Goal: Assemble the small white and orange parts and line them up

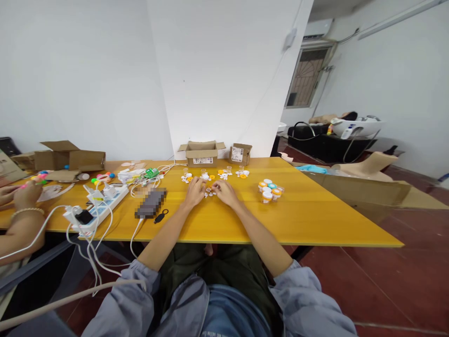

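My left hand (195,191) rests at the middle of the yellow table with its fingers bent inward and pressed together. Opposite it, my right hand (225,193) curls its fingertips toward the same spot. Small white and orange parts (210,191) lie between the two hands; anything pinched in either hand is too small to make out. Just beyond my fingers are little piles with white pieces, orange discs (212,178) and small clear cups (229,169). Right of my right hand stands a cluster of small jars (267,196) with white, orange and blue lids.
Cardboard boxes (202,154) stand against the wall. To my left are a power strip (105,206) with white cables, a dark device (150,203) and a black ring tag (162,216). Another person's hand (28,193) works with colourful balls at far left.
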Demonstrator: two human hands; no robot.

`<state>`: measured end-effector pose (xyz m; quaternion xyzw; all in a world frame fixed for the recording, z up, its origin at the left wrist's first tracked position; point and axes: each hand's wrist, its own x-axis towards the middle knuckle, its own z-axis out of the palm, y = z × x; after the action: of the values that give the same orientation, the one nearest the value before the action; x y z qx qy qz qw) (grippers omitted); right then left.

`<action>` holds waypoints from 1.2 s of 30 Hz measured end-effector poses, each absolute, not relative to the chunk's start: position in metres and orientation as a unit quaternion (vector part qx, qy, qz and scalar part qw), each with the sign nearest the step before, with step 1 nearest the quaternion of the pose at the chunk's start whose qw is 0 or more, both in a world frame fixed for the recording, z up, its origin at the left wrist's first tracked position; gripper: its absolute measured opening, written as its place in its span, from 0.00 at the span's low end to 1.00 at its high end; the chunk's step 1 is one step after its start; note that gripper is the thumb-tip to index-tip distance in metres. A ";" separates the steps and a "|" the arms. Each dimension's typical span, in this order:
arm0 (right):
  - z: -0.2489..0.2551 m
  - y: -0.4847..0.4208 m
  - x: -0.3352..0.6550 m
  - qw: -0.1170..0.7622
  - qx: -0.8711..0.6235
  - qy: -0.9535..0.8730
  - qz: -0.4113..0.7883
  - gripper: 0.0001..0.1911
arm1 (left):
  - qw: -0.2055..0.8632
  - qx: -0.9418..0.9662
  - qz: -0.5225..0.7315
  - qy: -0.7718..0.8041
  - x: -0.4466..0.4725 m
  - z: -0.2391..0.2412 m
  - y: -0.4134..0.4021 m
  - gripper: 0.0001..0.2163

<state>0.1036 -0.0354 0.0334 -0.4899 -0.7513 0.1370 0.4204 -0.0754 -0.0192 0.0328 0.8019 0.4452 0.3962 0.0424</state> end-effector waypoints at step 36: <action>0.019 -0.027 0.100 0.397 -0.486 -0.756 0.187 0.12 | 0.404 0.653 0.460 0.446 -0.071 0.032 -0.008 0.14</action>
<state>0.1004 -0.0270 0.0188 -0.4864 -0.7556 0.1872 0.3968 -0.0710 -0.0079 0.0325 0.6525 0.4464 0.4604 0.4037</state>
